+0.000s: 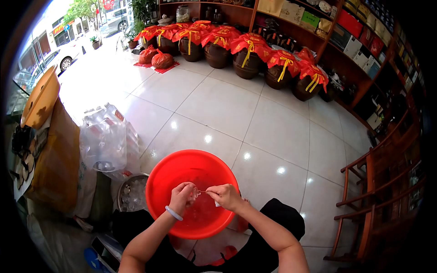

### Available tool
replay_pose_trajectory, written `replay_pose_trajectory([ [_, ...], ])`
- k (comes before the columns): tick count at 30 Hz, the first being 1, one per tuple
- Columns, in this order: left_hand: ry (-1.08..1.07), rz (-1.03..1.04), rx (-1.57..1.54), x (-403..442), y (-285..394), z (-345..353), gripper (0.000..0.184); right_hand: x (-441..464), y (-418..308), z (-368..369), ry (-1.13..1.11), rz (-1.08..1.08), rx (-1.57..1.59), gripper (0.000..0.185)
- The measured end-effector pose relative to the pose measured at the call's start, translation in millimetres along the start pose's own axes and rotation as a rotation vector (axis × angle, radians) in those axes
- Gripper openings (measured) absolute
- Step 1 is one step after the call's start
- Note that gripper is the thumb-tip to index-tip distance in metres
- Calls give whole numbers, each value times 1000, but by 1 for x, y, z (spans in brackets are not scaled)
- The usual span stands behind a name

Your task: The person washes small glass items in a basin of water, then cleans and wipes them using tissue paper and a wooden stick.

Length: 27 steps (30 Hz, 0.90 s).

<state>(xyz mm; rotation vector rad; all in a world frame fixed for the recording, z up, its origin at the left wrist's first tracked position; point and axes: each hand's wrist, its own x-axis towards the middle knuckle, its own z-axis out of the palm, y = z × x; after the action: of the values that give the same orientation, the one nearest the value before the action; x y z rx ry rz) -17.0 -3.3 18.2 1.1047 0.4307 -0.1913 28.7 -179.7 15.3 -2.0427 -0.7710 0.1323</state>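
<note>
Over a red plastic basin (159, 182), my left hand (181, 196) has its fingers closed on a small clear glass-like piece (195, 194). My right hand (225, 196) pinches a thin stick-like tool (203, 191), whose tip meets the clear piece. A bit of something white (217, 204) shows beneath the right fingers. The basin seems to hold shallow water, though its contents are hard to make out. Left of the basin stands a metal bowl (120, 199) with several clear pieces in it.
Clear plastic-wrapped bottles (107, 136) and a cardboard box (57, 159) with an orange basin (42, 98) stand at left. Dark jars (248, 66) under red cloths line the far shelves. A wooden chair (368, 204) is at right.
</note>
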Motion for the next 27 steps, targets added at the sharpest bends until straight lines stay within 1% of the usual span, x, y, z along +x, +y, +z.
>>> replay_pose_trajectory([
  [2,17,-12,23,-1,-2,3,15,0,2,-2,-2,-111,-110,14],
  [3,35,-27,47,-2,-3,4,15,-1,4,0,1,-111,-111,14],
  [5,18,-37,40,-1,-12,1,14,-3,3,6,-106,-96,-31,14],
  [6,6,-50,31,0,-15,-1,14,-4,3,5,-114,-50,-7,13],
  [7,5,-51,34,-1,-12,0,14,-4,4,4,-112,-49,-5,13],
  [9,11,7,1,-4,-2,5,14,-2,5,3,11,-18,-37,13],
  [13,16,-3,6,4,-8,-2,14,-1,1,-1,1,-85,-132,14],
  [15,1,0,46,5,-18,-3,13,-4,1,2,-119,-66,-35,14],
  [16,0,1,49,4,-16,-1,13,-3,-1,0,-151,-18,5,14],
  [17,2,-5,31,1,-13,1,13,-2,-3,-4,-149,-18,7,14],
  [19,7,-10,12,-1,-7,2,14,0,-7,-9,-139,138,59,14],
  [20,24,-2,10,-1,-4,2,14,1,-5,-7,-141,137,58,14],
  [22,39,8,8,0,-3,2,15,0,1,-4,-44,-39,-89,13],
  [23,33,-6,22,0,-7,1,14,-1,1,-2,-42,-40,-90,13],
  [25,25,-20,41,1,-12,0,14,-3,1,0,-111,-107,-67,13],
  [27,-11,-23,45,0,-15,-1,13,-3,2,-3,-130,-73,-44,13],
])
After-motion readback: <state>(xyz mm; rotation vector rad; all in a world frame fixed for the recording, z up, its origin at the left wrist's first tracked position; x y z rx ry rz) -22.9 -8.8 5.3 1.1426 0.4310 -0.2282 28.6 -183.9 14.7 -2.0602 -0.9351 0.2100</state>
